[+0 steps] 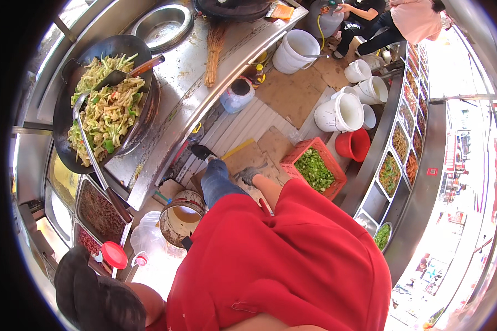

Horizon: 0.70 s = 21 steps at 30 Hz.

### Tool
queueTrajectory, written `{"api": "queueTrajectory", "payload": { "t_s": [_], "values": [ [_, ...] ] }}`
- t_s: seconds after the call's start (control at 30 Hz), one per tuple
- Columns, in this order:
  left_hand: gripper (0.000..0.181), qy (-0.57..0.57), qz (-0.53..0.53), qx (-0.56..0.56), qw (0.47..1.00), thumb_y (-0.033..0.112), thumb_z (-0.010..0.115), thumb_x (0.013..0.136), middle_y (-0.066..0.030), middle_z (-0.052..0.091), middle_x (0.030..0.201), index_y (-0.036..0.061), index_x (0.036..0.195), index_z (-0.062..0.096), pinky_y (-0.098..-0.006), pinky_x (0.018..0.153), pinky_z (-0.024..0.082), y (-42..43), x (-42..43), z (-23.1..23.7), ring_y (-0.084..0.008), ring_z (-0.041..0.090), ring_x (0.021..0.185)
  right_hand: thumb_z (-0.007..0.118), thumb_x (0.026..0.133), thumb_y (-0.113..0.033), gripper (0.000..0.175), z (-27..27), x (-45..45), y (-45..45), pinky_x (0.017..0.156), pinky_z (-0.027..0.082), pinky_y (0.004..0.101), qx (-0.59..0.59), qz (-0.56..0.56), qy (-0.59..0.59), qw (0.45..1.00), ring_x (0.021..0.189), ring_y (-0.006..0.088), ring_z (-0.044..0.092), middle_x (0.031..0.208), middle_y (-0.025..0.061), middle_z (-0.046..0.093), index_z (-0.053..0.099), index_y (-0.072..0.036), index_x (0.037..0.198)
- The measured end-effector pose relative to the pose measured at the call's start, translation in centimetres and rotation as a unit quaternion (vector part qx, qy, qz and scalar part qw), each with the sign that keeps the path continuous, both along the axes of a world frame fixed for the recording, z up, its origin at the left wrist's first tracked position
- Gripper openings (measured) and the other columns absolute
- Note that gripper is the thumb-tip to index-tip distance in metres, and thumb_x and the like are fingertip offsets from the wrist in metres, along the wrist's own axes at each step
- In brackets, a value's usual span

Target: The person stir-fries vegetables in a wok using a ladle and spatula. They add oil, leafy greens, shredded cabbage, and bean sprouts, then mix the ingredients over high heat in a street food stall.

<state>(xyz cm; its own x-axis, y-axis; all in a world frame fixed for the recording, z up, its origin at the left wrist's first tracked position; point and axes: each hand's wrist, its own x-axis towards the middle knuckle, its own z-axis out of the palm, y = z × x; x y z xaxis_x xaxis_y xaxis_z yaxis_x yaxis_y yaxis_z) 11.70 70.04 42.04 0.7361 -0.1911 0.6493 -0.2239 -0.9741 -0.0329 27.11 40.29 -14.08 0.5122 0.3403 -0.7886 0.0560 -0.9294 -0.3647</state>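
Neither of my hands can be made out. A black sleeve-like covering (103, 300) is on my bent arm at the lower left, near a red round plastic piece (114, 255) with a white stem. Before me, a large black wok (62, 140) on the steel counter holds stir-fried shredded vegetables (107, 118) with green pepper pieces. A wooden-handled spatula (147, 66) rests in the wok. A long metal ladle (92, 145) lies across its near rim, with its dark handle over trays of dark red seasoning (101, 211).
A bamboo brush (214, 53) and a steel basin (161, 27) lie on the counter. A red crate (290, 165) of chopped greens, white buckets (337, 113) and a red bucket (352, 145) stand on the floor. Food trays (389, 173) line the right counter. Two people (414, 20) are at the far end.
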Motion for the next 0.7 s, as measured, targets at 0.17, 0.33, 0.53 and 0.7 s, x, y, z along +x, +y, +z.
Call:
{"api": "queueTrajectory", "payload": {
  "t_s": [0.17,0.33,0.53,0.7],
  "values": [
    [0.026,-0.026,0.111,-0.182,0.977,0.009,0.051,0.091,-0.0172,0.062,0.102,-0.0055,0.109,0.062,-0.0372,0.076,0.053,2.2,-2.7,-6.0,-0.0299,0.061,0.092,0.047,0.088,-0.023,0.036,3.2,2.9,1.4,0.087,0.051,0.0409,0.005,-0.118,0.035,0.992,0.108,0.0324,0.061,0.122,0.0147,0.061,0.064,-0.004,0.113],
    [0.022,-0.032,0.193,-0.269,0.943,0.003,0.051,0.091,-0.0118,0.062,0.099,-0.0018,0.108,0.064,-0.0321,0.073,0.053,5.0,-6.4,-9.3,-0.0232,0.061,0.087,0.047,0.089,-0.029,0.035,3.0,3.5,1.5,0.076,0.050,0.0399,0.021,-0.028,-0.089,0.995,0.094,0.0298,0.064,0.099,0.0136,0.065,0.067,-0.003,0.101],
    [0.024,-0.049,0.203,-0.293,0.933,0.007,0.059,0.089,-0.0083,0.060,0.100,-0.0028,0.111,0.061,-0.0316,0.080,0.051,6.9,-8.9,-10.5,-0.0215,0.060,0.091,0.046,0.087,-0.032,0.038,1.0,2.2,1.6,0.074,0.051,0.0398,-0.014,0.098,-0.114,0.989,0.092,0.0283,0.066,0.095,0.0146,0.070,0.069,-0.003,0.095],
    [0.025,-0.045,0.190,-0.392,0.899,0.005,0.055,0.089,-0.0071,0.059,0.100,-0.0033,0.113,0.060,-0.0316,0.084,0.048,6.7,-8.9,-11.2,-0.0203,0.057,0.093,0.045,0.087,-0.033,0.039,1.4,1.7,2.0,0.077,0.051,0.0399,0.013,0.015,-0.027,0.999,0.091,0.0288,0.067,0.100,0.0161,0.069,0.070,-0.004,0.097]
  ]
}}
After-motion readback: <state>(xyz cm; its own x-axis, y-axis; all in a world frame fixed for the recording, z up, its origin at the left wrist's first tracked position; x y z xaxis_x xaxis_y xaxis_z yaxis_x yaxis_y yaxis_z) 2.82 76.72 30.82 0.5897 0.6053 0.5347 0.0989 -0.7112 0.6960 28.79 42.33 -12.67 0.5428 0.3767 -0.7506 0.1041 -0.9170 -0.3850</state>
